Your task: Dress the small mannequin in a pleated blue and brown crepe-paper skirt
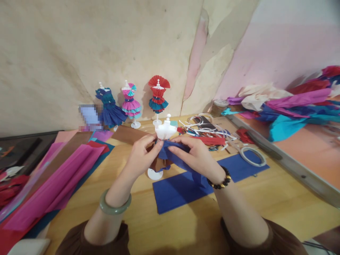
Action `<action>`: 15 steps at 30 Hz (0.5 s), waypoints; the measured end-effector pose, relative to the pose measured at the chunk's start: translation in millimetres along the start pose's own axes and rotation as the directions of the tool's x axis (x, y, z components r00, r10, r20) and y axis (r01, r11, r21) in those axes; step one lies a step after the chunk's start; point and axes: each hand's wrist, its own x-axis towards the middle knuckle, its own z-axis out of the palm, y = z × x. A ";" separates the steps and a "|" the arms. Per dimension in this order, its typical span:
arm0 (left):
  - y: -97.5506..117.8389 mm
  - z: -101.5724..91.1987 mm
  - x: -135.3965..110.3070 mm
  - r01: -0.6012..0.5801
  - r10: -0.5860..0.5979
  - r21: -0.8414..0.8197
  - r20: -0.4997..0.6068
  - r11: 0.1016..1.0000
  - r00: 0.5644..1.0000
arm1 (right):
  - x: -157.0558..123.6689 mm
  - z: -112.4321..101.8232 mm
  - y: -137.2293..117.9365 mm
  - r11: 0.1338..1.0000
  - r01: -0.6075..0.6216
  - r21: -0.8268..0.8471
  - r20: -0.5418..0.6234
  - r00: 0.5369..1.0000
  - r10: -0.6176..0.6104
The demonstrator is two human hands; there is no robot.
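A small white dress-form mannequin point(166, 131) stands upright between my hands, its round base point(155, 174) on the table. Blue crepe paper point(166, 153) lies against its front, and some brown paper point(156, 163) shows below. My left hand point(143, 154) pinches the blue paper at the mannequin's chest with thumb and fingers. On the other side, my right hand point(195, 156) has its thumb and fingers closed on the same paper, which trails under the palm. A flat blue crepe sheet point(176, 194) lies beneath my hands.
Three dressed mannequins, in navy point(110, 106), pink point(131, 104) and red point(158, 97), stand by the wall. Coloured paper sheets point(69, 177) cover the left side. A tape roll point(252, 157), white strips point(204, 129) and a metal-edged board point(287, 170) are at right.
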 end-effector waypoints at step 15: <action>5.3 1.4 -2.2 -0.059 0.057 0.073 0.036 0.996 0.998 | -3.3 2.8 -3.0 0.998 0.068 -0.005 -0.060 0.996 -0.068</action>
